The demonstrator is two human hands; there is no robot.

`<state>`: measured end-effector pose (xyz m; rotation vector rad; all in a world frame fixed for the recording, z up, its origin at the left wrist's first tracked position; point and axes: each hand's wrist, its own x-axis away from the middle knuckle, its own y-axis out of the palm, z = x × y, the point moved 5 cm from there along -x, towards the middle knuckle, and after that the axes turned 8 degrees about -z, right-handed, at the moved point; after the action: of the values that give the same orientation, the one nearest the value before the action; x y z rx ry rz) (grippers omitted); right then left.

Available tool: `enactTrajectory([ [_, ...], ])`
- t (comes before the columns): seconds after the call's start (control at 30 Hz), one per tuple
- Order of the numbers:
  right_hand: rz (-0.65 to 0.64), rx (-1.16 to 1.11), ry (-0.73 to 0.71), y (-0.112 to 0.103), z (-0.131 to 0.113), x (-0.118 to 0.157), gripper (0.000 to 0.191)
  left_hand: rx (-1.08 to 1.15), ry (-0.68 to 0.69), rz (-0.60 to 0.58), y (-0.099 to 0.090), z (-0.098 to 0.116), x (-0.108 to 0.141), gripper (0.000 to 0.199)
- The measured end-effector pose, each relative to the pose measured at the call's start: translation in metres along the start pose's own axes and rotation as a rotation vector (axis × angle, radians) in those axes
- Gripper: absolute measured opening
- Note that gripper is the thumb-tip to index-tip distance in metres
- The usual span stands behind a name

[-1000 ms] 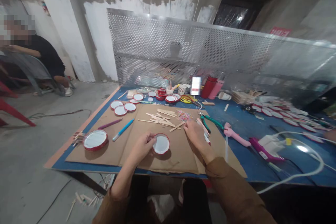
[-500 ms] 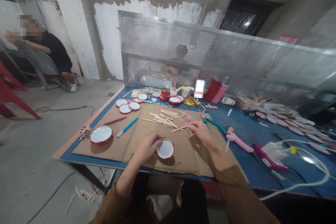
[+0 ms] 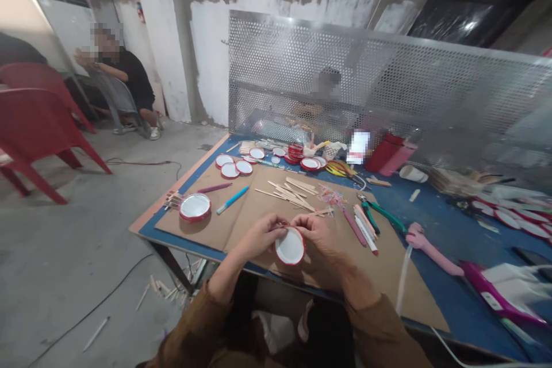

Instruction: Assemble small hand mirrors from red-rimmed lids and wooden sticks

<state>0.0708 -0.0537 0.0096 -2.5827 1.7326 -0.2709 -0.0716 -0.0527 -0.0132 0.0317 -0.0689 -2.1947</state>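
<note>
A round white lid with a red rim (image 3: pixel 290 246) is held near the front edge of the cardboard sheet (image 3: pixel 241 224). My left hand (image 3: pixel 263 234) grips its upper left side, fingers closed. At its upper right edge, my right hand (image 3: pixel 317 233) is closed in a pinch; anything small between the fingertips is too small to make out. Behind the hands lie flat wooden sticks (image 3: pixel 293 192) and a pile of small coloured bands (image 3: pixel 333 195). A similar red-rimmed piece with sticks attached (image 3: pixel 195 207) rests at the left.
Markers (image 3: pixel 365 230), green-handled pliers (image 3: pixel 388 215) and a pink glue gun (image 3: pixel 435 250) lie to the right. A blue pen (image 3: pixel 233 200) is at left. Red-rimmed lids (image 3: pixel 230 169) and a perforated metal screen (image 3: pixel 293 69) stand behind. A person (image 3: pixel 129 77) sits far left.
My right hand has moved from the coloured bands to the lid's upper edge, beside my left hand. The lid is now between both hands. The camera view has shifted right-to-left, showing more on the left.
</note>
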Motion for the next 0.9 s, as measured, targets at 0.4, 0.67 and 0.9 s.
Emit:
enactTrajectory([
  [0.4, 0.127, -0.267, -0.032, 0.01, 0.004, -0.007, 0.031, -0.058, -0.049, -0.021, 0.004, 0.003, -0.001, 0.02],
  [0.67, 0.2, 0.027, -0.091, -0.003, -0.021, 0.035, 0.023, -0.056, -0.083, 0.091, 0.008, 0.001, 0.001, 0.018],
  [0.9, 0.295, 0.394, -0.09, 0.013, 0.01, 0.082, 0.022, -0.098, -0.117, 0.24, 0.023, -0.006, 0.016, 0.011],
])
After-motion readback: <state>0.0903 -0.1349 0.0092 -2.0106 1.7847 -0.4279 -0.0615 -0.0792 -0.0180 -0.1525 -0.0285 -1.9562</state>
